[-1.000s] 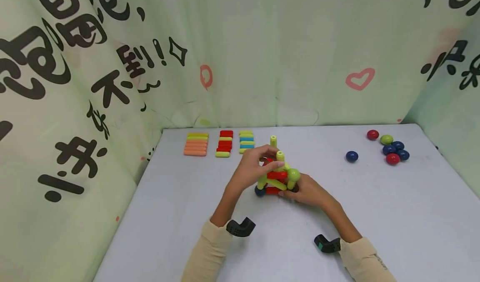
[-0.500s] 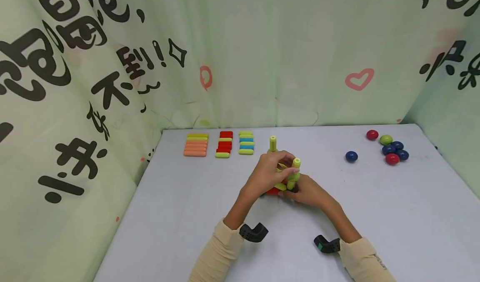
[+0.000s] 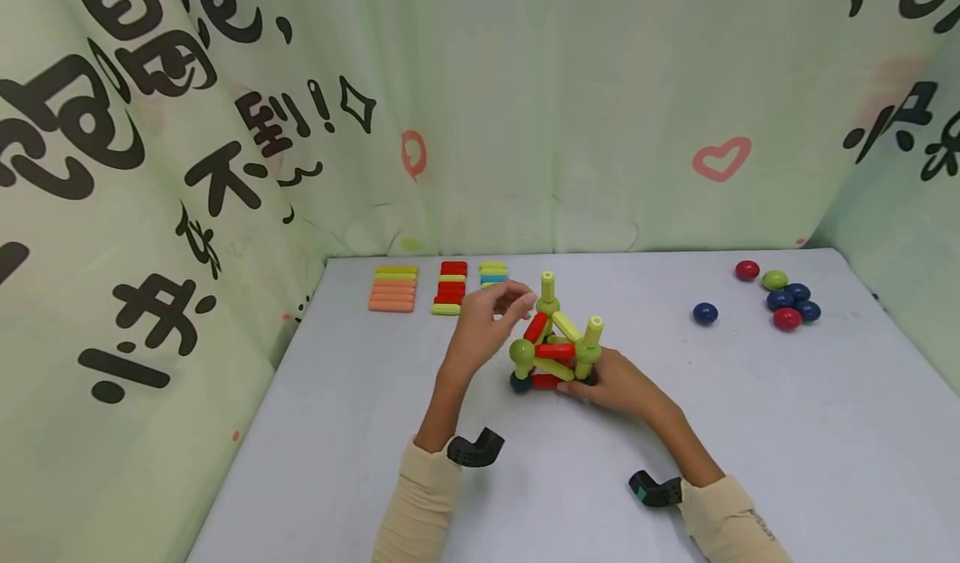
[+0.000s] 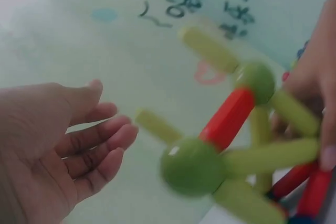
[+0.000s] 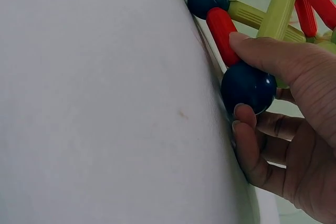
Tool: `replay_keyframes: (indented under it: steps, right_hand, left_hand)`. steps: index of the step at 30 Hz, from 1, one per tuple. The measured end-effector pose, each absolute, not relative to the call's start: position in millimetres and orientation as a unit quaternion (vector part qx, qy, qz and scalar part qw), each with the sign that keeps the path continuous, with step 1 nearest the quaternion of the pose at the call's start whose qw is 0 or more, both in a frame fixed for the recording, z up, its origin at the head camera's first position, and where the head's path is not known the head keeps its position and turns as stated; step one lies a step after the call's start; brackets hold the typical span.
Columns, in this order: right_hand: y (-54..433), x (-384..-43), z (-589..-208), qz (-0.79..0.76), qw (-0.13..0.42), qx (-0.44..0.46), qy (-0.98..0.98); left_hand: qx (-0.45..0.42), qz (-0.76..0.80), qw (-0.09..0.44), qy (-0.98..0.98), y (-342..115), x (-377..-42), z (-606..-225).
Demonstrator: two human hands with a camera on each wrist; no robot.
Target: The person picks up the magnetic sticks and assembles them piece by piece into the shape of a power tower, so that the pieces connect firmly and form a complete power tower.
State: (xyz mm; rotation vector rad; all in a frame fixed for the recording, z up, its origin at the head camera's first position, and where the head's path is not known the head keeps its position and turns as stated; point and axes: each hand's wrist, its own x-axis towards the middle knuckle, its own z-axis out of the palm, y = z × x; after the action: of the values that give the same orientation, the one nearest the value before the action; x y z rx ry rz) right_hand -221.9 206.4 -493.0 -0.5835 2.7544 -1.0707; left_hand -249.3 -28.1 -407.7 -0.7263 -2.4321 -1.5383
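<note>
Three green balls (image 3: 522,351) top a model (image 3: 555,351) of rods and balls standing around the middle of the worktop (image 3: 337,446), toward its far edge. A person's right hand (image 3: 615,381) grips the model's lower right corner, thumb lying on a red rod (image 5: 219,31) and fingers curled round a dark blue ball (image 5: 249,88). Just off the model's left side, the left hand (image 3: 486,330) hangs in the air, apart from it, its fingers loosely bent and slightly parted, gripping nothing. Green rods (image 3: 547,286) rise from the rear and right green balls, the right one leaning slightly. Along the far edge, toward the left corner, lie an orange and yellow set (image 3: 392,289), a red and yellow set (image 3: 450,288) and a blue and yellow set (image 3: 492,279) of rods, the last partly hidden by the left hand. Toward the far right corner sit six loose balls (image 3: 780,300) in red, green and blue; a lone blue ball (image 3: 705,314) rests to their left. A lettered curtain (image 3: 615,88) hangs beyond the far edge.
</note>
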Motion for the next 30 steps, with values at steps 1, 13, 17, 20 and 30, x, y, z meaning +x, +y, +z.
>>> replay_keyframes:
  steps: [1, 13, 17, 20, 30]
  right_hand:
    - [206.9, -221.8, -492.7, -0.354, 0.066, -0.19, 0.914]
    - [205.5, -220.1, -494.3, -0.349, 0.066, -0.183, 0.917]
    - [205.7, -219.6, -493.6, -0.345, 0.058, -0.179, 0.92]
    - [205.4, -219.6, -493.4, -0.342, 0.057, -0.177, 0.921]
    - [204.0, -217.3, -496.6, -0.34, 0.058, -0.165, 0.924]
  left_hand:
    - [-0.231, -0.52, 0.097, -0.817, -34.3, -252.8, -408.8]
    - [0.008, -0.375, 0.108, -0.921, -105.0, -284.0, -457.4]
    - [0.043, -0.364, 0.086, -0.926, -112.0, -290.0, -469.2]
    - [0.043, -0.357, 0.081, -0.93, -113.2, -293.4, -476.3]
    - [0.007, -0.291, 0.076, -0.954, -105.5, -295.3, -502.1]
